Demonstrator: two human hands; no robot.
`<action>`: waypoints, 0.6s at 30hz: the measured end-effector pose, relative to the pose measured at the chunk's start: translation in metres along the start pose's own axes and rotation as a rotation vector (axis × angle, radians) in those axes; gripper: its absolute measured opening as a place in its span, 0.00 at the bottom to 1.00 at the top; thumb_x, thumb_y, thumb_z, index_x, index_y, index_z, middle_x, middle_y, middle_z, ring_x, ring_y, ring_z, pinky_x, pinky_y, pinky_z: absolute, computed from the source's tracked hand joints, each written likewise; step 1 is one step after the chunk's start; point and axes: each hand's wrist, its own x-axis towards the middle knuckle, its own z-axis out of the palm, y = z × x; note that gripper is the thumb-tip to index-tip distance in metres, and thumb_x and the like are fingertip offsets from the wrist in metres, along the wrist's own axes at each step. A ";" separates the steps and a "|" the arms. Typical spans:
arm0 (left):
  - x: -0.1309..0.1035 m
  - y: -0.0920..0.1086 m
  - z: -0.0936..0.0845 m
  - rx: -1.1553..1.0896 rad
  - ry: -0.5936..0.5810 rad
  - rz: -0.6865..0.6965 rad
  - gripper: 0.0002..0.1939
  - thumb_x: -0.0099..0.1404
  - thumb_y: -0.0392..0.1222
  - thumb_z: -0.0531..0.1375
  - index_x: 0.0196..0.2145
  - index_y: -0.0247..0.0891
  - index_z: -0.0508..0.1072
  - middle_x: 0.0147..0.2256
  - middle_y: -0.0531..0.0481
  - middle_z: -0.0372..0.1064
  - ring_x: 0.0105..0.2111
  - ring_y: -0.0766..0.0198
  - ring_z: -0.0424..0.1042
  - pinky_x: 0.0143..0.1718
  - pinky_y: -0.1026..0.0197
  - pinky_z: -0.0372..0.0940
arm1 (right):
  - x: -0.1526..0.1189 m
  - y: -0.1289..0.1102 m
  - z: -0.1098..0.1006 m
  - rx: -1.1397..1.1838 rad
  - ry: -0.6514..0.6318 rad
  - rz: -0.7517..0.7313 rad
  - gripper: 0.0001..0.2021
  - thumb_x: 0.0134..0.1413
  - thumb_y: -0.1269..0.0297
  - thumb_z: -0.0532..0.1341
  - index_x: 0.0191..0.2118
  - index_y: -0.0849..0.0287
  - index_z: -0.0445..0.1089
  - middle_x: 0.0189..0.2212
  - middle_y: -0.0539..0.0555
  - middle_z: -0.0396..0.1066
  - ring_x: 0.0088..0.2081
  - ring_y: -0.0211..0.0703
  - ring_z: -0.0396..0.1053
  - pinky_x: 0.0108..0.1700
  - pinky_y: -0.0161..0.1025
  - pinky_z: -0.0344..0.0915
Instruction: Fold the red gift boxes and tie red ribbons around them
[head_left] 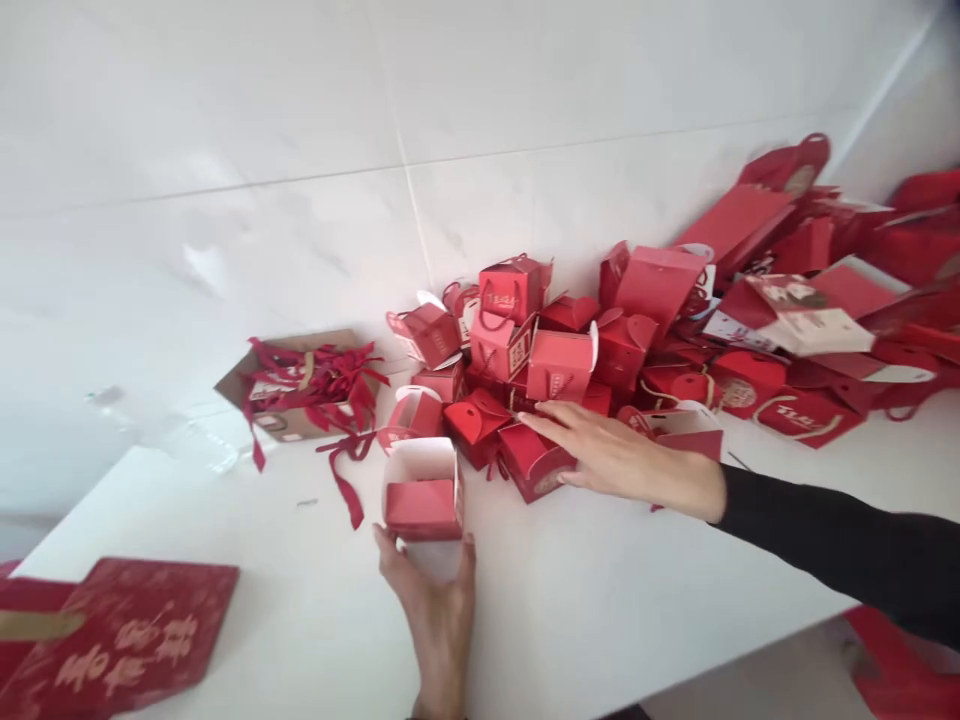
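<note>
My left hand (435, 600) grips a small red gift box (421, 505) at its near end, thumb and fingers on opposite sides. The box stands on the white table with its top open, showing a pale inner wall. My right hand (600, 450) is stretched flat over the front of a pile of red gift boxes, its fingers extended. Just under those fingers lies a dark red box (534, 470); whether they touch it I cannot tell. Close by are a red box with folded flaps (476, 420) and a lighter red box (562, 362).
A cardboard box (289, 428) full of red ribbons stands at the left against the tiled wall (262, 240). One ribbon (349, 490) trails onto the table (300, 600). Red printed bags (142, 640) lie front left. More red boxes and bags (814, 420) are heaped right.
</note>
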 end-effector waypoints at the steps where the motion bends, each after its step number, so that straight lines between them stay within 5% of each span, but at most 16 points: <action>1: -0.003 -0.003 0.000 0.019 0.026 -0.005 0.58 0.55 0.56 0.68 0.72 0.48 0.36 0.68 0.35 0.46 0.67 0.34 0.53 0.65 0.32 0.58 | -0.003 0.003 0.004 0.004 0.005 -0.004 0.36 0.55 0.69 0.67 0.69 0.53 0.61 0.65 0.63 0.62 0.62 0.61 0.67 0.56 0.52 0.72; 5: -0.007 -0.008 0.002 0.050 0.048 -0.006 0.54 0.60 0.56 0.65 0.72 0.38 0.40 0.66 0.30 0.49 0.68 0.34 0.51 0.67 0.32 0.53 | -0.028 0.005 0.019 0.050 0.144 0.023 0.23 0.69 0.58 0.56 0.66 0.54 0.61 0.61 0.62 0.64 0.60 0.56 0.68 0.60 0.55 0.69; 8: -0.005 -0.004 0.006 0.047 0.034 0.013 0.52 0.61 0.54 0.64 0.72 0.33 0.41 0.67 0.27 0.48 0.69 0.34 0.49 0.68 0.32 0.51 | -0.050 -0.003 0.043 0.088 0.326 -0.013 0.14 0.71 0.62 0.54 0.58 0.53 0.67 0.53 0.60 0.69 0.55 0.51 0.71 0.58 0.52 0.71; 12: -0.004 0.007 0.014 0.075 0.046 0.028 0.56 0.59 0.53 0.66 0.72 0.31 0.38 0.69 0.25 0.44 0.70 0.31 0.44 0.69 0.32 0.47 | -0.061 -0.011 0.074 0.014 0.495 -0.098 0.16 0.69 0.69 0.54 0.58 0.51 0.68 0.52 0.60 0.68 0.55 0.53 0.69 0.58 0.54 0.69; 18: -0.005 0.010 0.014 0.091 0.006 0.063 0.56 0.60 0.45 0.65 0.72 0.30 0.35 0.70 0.25 0.46 0.71 0.36 0.45 0.69 0.38 0.52 | -0.063 -0.022 0.082 0.018 0.677 -0.110 0.13 0.68 0.65 0.57 0.54 0.52 0.71 0.49 0.59 0.70 0.51 0.54 0.71 0.57 0.52 0.68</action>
